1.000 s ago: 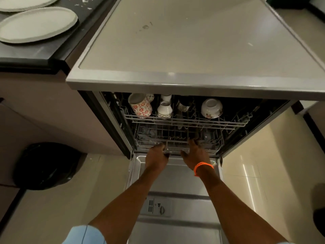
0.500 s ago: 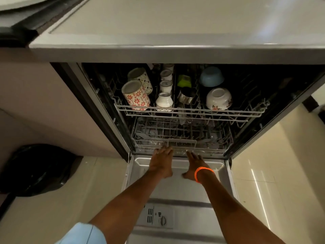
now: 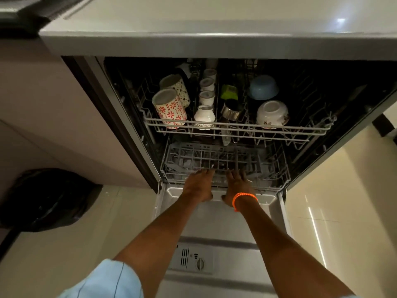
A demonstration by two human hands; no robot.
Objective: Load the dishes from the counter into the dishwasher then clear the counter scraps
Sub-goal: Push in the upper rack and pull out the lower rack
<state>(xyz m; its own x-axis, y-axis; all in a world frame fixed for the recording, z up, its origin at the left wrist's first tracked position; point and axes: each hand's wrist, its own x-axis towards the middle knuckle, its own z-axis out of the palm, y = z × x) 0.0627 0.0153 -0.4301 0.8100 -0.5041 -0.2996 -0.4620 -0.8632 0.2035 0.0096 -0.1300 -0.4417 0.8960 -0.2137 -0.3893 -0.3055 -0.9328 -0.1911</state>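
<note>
While both your hands rest at the front rail of the lower rack (image 3: pixel 223 162), treat that rack as a light, springy wire frame that looks bare of dishes, so it should roll easily; judge it rigid enough only along the front rail, and take it there. At nine o'clock of the hands, a black bag (image 3: pixel 46 198) sits on the floor, well clear of the dishwasher door (image 3: pixel 214 229). Your left hand (image 3: pixel 198 186) lies with fingers straight, tips on the rail, gripping nothing. Just beside it at three o'clock, your right hand (image 3: pixel 237 187), with the orange wristband (image 3: pixel 243 200), lies the same way, fingers extended onto the wire. At twelve o'clock, the upper rack (image 3: pixel 236 127) holds patterned mugs (image 3: pixel 169 108), small white cups (image 3: pixel 205 114) and bowls (image 3: pixel 271 114): hard, breakable, likely to rattle. Its front edge overhangs the lower rack, so headroom is tight. The door walls at either side bound your sideways room; open floor lies at three o'clock.
</note>
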